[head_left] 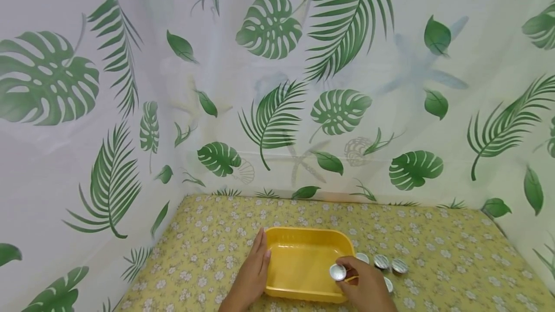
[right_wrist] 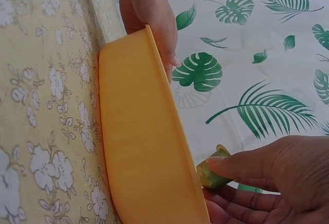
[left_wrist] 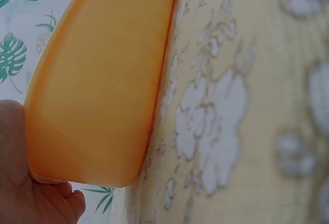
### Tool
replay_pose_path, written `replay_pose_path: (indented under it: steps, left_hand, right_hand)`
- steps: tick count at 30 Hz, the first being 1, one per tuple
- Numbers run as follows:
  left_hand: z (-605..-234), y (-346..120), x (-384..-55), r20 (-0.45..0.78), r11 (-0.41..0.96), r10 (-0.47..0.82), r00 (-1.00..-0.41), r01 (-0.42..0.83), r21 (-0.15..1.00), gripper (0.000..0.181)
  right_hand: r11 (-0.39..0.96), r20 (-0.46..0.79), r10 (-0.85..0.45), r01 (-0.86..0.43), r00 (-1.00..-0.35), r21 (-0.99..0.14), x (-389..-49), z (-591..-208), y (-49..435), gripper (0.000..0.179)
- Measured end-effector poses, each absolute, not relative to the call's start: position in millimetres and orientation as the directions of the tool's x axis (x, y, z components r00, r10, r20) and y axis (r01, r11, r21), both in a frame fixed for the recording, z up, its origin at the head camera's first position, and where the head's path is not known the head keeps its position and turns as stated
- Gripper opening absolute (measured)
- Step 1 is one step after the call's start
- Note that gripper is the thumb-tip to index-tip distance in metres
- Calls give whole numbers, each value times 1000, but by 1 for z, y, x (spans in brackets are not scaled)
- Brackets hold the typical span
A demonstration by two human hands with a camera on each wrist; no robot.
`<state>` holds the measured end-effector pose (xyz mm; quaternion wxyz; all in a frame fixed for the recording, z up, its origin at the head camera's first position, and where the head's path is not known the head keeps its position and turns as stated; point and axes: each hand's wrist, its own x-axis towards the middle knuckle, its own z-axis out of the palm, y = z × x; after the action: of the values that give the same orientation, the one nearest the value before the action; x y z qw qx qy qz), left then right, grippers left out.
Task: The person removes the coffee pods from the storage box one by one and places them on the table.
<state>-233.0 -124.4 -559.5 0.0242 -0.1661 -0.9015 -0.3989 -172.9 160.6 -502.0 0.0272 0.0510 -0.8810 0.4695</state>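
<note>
A yellow plastic tray [head_left: 303,297] stands on the flowered cloth in front of me. My left hand [head_left: 251,271] holds it at its left end, the fingers along the outside and the thumb at the rim. My right hand [head_left: 366,285] pinches a coffee capsule [head_left: 337,272] over the tray's right end, its silver foil top in sight. In the right wrist view this capsule [right_wrist: 213,170] has a green body and a gold-coloured rim. Several more foil-topped capsules [head_left: 381,261] lie on the cloth right of the tray; my right hand partly hides some of them.
A pale yellow cloth [head_left: 208,235] with white flowers covers the table. Behind it and at the sides hangs a white sheet [head_left: 208,129] printed with green leaves. The tray's wall [left_wrist: 103,90] fills much of the left wrist view.
</note>
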Motion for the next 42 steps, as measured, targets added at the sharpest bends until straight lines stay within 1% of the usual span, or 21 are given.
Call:
replay_pose_path:
  steps: [4,10,16,20,33,42]
  left_hand:
    - [-559,-124,-234,178,630,277,-944,318,708,58]
    - [-559,-123,-233,176,638,270,-947,313,704,58]
    - [-560,-123,-234,184,642,271,-945,320,697,57]
    - [-561,-123,-234,182,638,270,-946,317,702,58]
    - [-559,-123,-235,182,631,269,-946,316,709,59]
    - [-562,-123,-235,182,619,274,-945,318,719,61]
  right_hand:
    - [548,76,-31,-80,-997,-832,-169,-500,163,42]
    - [542,80,5,-64,-997,-838,-166,-500,172,43]
    - [528,39,70,3,-997,-849,-162,-496,180,44]
    - [519,30,92,22,-995,-854,-160,-494,186,44]
    - [582,34,139,54,-990,-811,-158,-494,212,44]
    - [612,11,174,100,-985,-784,-158,-493,224,46]
